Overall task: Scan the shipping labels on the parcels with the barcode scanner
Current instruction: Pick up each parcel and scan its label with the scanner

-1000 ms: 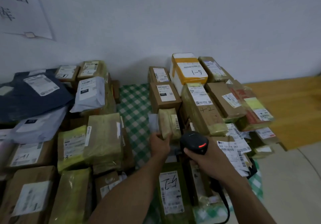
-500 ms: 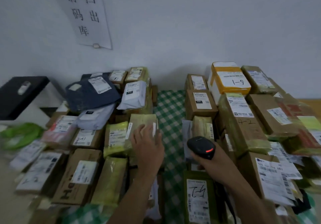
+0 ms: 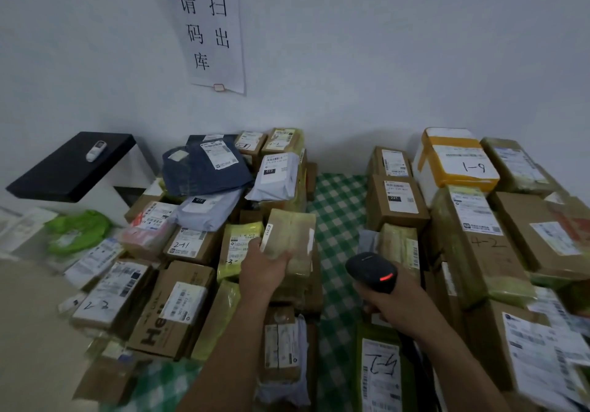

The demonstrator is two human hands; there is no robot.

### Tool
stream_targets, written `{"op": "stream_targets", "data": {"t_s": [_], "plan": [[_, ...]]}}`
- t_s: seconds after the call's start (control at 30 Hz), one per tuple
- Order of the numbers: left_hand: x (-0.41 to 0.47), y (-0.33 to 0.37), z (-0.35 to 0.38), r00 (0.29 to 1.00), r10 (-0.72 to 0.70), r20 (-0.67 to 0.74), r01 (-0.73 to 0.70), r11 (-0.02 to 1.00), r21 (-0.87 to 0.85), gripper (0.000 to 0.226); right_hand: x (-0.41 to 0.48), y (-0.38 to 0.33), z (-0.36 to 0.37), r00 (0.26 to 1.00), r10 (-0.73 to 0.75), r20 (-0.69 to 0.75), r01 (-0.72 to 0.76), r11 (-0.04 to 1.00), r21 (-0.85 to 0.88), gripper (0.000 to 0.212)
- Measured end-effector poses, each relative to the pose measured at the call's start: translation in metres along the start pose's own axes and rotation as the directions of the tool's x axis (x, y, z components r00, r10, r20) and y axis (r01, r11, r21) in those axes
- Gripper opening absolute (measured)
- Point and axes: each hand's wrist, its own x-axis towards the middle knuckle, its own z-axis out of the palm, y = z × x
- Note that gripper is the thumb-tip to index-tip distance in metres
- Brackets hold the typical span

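Left hand (image 3: 266, 268) shifted from flat atop tape-wrapped parcel (image 3: 293, 236) to gripping its near-left corner, likely to tilt it: label (image 3: 267, 235) wraps over edge. Right hand (image 3: 394, 304) grips barcode scanner (image 3: 372, 271), red light (image 3: 386, 277) lit, held above checked cloth (image 3: 338, 207), near parcel, ready to aim.

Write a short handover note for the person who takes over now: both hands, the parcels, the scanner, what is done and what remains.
Left hand: grips the yellowish tape-wrapped brown parcel on the left pile.
Right hand: holds the black handheld barcode scanner, red light on.
Parcels: two piles on the green-and-white checked cloth.
Done: cannot tell which labels are scanned.
Left: probably aim the scanner at the gripped parcel's label, then work through both piles.
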Motion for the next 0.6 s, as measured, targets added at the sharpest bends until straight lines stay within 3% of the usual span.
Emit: {"op": "stream_targets", "data": {"t_s": [0.17, 0.27, 0.37, 0.47, 0.6], "plan": [[-0.007, -0.001, -0.005, 0.994, 0.107, 0.009, -0.106, 0.988, -0.111, 0.065, -0.002, 0.0, 0.002, 0.999, -0.018, -0.031, 0.019, 1.0, 0.011, 0.054], [-0.027, 0.007, 0.0, 0.968, 0.233, 0.096, -0.205, 0.949, -0.24, 0.062, -0.005, -0.005, -0.001, 0.995, -0.031, -0.092, 0.039, 0.995, 0.092, 0.063], [-0.049, 0.021, 0.011, 0.947, 0.142, 0.287, 0.017, 0.873, -0.488, 0.06, -0.014, -0.018, -0.007, 0.97, -0.021, -0.243, 0.078, 0.97, 0.23, 0.064], [-0.069, 0.033, 0.03, 0.87, 0.112, 0.481, 0.255, 0.732, -0.632, 0.047, -0.026, -0.028, -0.013, 0.935, -0.065, -0.347, 0.19, 0.921, 0.339, 0.052], [-0.08, 0.037, 0.052, 0.83, 0.172, 0.531, 0.241, 0.748, -0.618, 0.043, -0.037, -0.028, -0.021, 0.906, -0.105, -0.41, 0.258, 0.905, 0.339, 0.054]]}}
